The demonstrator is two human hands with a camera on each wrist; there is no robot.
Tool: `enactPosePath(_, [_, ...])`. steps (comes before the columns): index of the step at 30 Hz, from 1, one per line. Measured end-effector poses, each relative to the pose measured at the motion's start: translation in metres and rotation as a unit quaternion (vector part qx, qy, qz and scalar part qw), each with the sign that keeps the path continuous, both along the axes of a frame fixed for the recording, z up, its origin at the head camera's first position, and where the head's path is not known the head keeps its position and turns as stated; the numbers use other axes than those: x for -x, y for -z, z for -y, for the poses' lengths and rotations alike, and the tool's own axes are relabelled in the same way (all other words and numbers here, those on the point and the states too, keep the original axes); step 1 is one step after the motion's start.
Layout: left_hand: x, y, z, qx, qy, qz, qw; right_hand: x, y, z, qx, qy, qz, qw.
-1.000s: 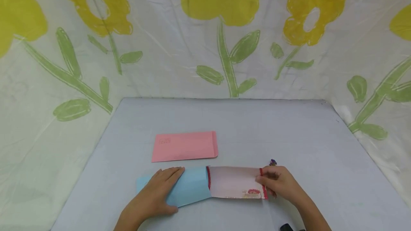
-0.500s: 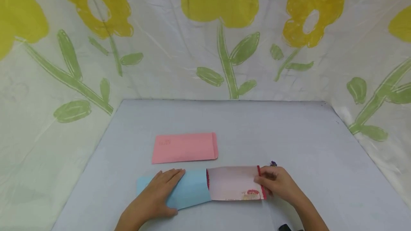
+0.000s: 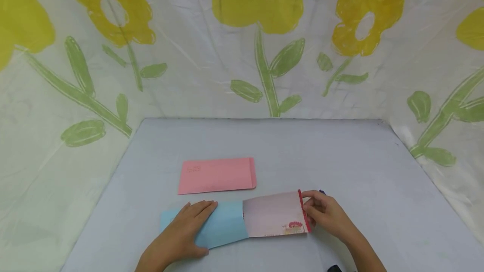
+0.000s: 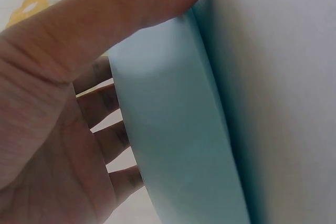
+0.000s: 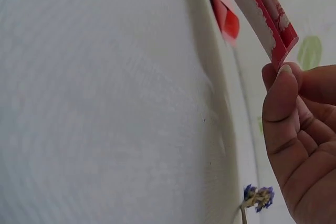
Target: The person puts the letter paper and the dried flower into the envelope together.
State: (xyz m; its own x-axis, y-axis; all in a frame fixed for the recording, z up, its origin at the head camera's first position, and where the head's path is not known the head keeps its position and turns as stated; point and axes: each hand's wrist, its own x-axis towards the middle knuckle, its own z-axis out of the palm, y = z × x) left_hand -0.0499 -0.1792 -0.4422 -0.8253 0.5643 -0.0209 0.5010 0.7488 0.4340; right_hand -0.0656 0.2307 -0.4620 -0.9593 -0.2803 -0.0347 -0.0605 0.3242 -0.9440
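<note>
A light blue envelope point(image 3: 224, 221) lies near the front of the table, its mouth facing right. My left hand point(image 3: 183, 232) spans it, fingers over the far side and thumb at the near edge; the left wrist view shows the envelope point(image 4: 163, 108) between thumb and fingers. A pale card point(image 3: 272, 213) with red scalloped trim and a small red picture sits with its left end inside the envelope's mouth. Its right end is raised, and my right hand point(image 3: 329, 217) pinches it there. The right wrist view has thumb and fingertip on the card's red corner point(image 5: 286, 43).
A pink envelope point(image 3: 217, 176) lies flat behind the blue one. Beyond my right hand is a small purple dried flower point(image 5: 258, 198). Part of a black object point(image 3: 334, 268) shows at the front edge. A flower-painted sheet point(image 3: 196, 74) hangs around the table.
The card has shifted slightly left into the blue envelope, its left red trim passing mostly out of sight. Its right end has risen and tilted with my right hand. My left hand stays put.
</note>
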Motion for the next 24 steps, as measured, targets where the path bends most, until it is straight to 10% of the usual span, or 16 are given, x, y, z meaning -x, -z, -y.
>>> enactPosePath(24, [-0.0004, 0.0005, -0.0030, -0.008, 0.008, -0.013, 0.9998, 0.0037, 0.0014, 0.0048, -0.039, -0.009, -0.003, 0.999])
